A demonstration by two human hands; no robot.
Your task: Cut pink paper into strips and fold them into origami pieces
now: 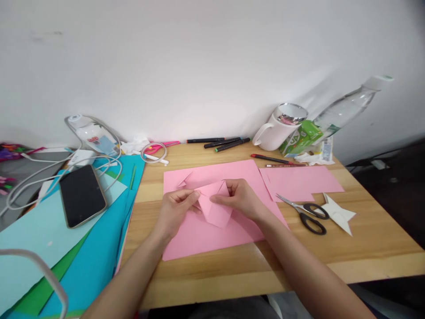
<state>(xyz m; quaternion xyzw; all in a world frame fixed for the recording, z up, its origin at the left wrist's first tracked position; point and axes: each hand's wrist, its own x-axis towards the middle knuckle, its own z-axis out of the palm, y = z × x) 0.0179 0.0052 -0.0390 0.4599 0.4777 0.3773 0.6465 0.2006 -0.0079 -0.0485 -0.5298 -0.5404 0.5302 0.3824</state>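
A folded piece of pink paper (215,212) is held up between my two hands, above a larger pink sheet (186,246) lying flat on the table. My left hand (177,210) pinches its left edge between thumb and fingers. On the other side, my right hand (239,197) grips the upper right part, thumb in front and fingers behind. A small folded pink paper piece (184,180) rests on the sheet's upper left, beyond my left hand. The fingers behind the paper are partly hidden.
Black-handled scissors (307,215) lie right of the sheet, touching a white paper star (338,213). Behind them is a cut pink sheet (299,181). A white mug (277,128), markers (229,144) and a leaning bottle (348,106) line the wall. At left, a phone (83,195) lies on coloured paper.
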